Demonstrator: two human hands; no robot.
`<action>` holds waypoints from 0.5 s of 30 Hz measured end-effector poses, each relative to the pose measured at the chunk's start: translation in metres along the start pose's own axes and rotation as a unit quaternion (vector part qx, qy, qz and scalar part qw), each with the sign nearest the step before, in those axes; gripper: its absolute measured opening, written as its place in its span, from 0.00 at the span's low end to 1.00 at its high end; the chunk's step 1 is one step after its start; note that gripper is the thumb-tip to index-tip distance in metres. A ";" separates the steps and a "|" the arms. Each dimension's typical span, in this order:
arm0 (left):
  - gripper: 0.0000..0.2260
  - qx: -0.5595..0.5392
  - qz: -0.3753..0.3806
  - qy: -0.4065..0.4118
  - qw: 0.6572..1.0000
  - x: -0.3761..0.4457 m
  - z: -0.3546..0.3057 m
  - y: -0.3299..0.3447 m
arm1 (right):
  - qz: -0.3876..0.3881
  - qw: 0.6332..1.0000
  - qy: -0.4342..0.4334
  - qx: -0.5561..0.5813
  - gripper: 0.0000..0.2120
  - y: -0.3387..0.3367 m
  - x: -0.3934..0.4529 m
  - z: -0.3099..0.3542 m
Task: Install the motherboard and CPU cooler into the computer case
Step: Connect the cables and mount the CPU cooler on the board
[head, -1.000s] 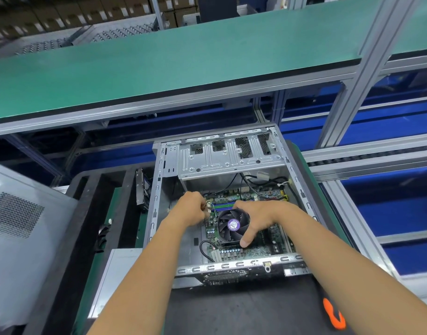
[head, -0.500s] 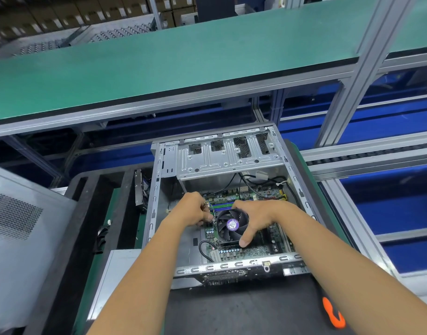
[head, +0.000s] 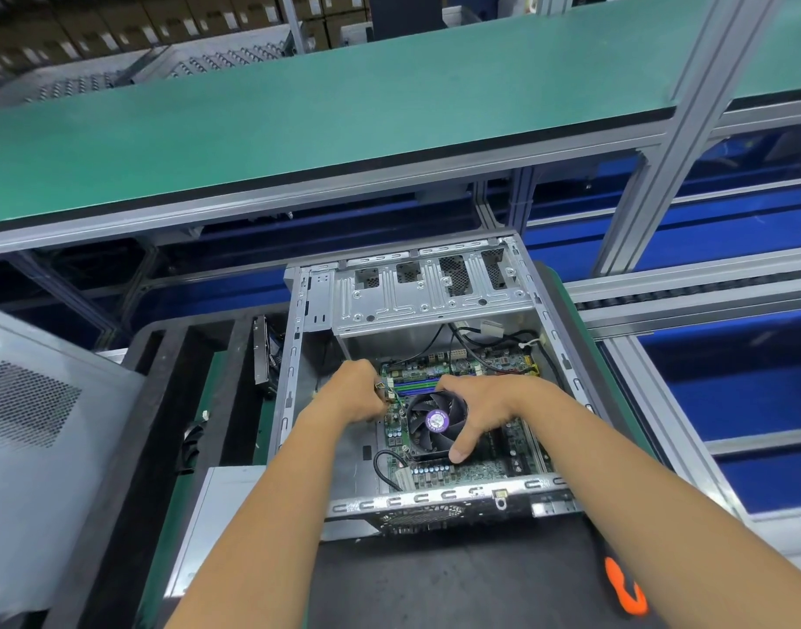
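Cooler (head: 436, 422), black-bladed with purple hub label, gripped by right hand (head: 478, 408); left hand (head: 358, 392) pinches its wire (head: 386, 392).

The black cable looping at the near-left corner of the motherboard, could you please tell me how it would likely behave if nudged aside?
The black cable probably bends easily, since it curves in a loose loop. It likely springs back somewhat, as one end seems to run to a connector by the motherboard edge. It looks thin, so probably light.
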State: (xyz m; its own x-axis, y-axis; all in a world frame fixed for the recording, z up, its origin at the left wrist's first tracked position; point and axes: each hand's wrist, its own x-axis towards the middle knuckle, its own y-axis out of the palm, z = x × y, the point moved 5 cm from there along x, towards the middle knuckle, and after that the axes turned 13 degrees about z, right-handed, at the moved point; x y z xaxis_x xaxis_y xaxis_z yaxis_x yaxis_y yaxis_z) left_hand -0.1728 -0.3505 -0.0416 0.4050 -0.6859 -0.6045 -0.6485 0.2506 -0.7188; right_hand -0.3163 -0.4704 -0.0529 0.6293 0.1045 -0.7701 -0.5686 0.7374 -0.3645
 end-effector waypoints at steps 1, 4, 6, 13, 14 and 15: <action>0.04 0.001 -0.004 0.004 1.000 0.000 0.000 0.000 | 0.000 1.000 0.000 0.000 0.51 0.000 0.000 0.000; 0.05 -0.008 -0.004 0.022 1.000 0.003 0.000 0.000 | 0.000 1.000 -0.001 0.002 0.51 0.000 0.001 -0.001; 0.03 -0.024 0.012 0.029 0.999 0.006 0.001 0.003 | -0.001 1.000 -0.002 0.004 0.51 0.000 0.001 -0.001; 0.05 -0.022 0.029 0.027 0.999 0.005 0.002 0.006 | 0.002 1.000 -0.008 0.006 0.47 0.000 -0.001 0.001; 0.04 -0.011 0.032 0.027 0.999 0.005 0.001 0.007 | 0.000 1.000 -0.010 0.005 0.45 0.000 -0.001 0.001; 0.05 -0.001 0.033 0.028 0.999 0.004 0.001 0.007 | -0.001 1.000 -0.011 0.004 0.43 -0.001 -0.001 0.001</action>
State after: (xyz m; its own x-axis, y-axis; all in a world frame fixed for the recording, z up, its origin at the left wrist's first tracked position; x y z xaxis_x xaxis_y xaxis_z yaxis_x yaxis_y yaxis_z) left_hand -0.1750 -0.3510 -0.0496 0.3241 -0.7053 -0.6305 -0.6737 0.2958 -0.6772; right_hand -0.3156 -0.4700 -0.0516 0.6421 0.1178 -0.7575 -0.5634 0.7427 -0.3620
